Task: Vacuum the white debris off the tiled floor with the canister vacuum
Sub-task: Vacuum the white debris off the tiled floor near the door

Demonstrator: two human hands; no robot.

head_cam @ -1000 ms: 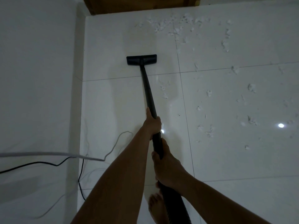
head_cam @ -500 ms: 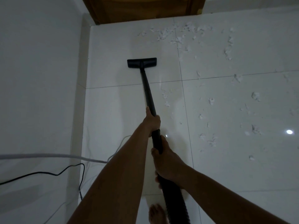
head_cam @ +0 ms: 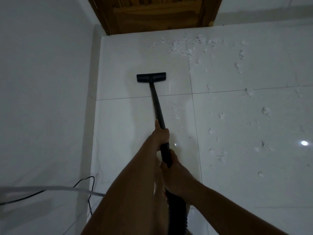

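Observation:
The black vacuum wand runs from my hands up to its flat floor head, which sits on the white tiled floor left of a tile seam. My left hand grips the wand higher up. My right hand grips the thicker handle end, where the ribbed hose starts. White debris lies scattered near the door and more white debris spreads across the tiles to the right. The canister is out of view.
A white wall borders the floor on the left. A brown wooden door closes the far end. A black cord and a pale cord lie at lower left. A bright light reflection shines on the right tiles.
The view has tilted up, showing more of the door. The floor head has slid slightly back from the debris by the door. Both hands keep their grip on the wand.

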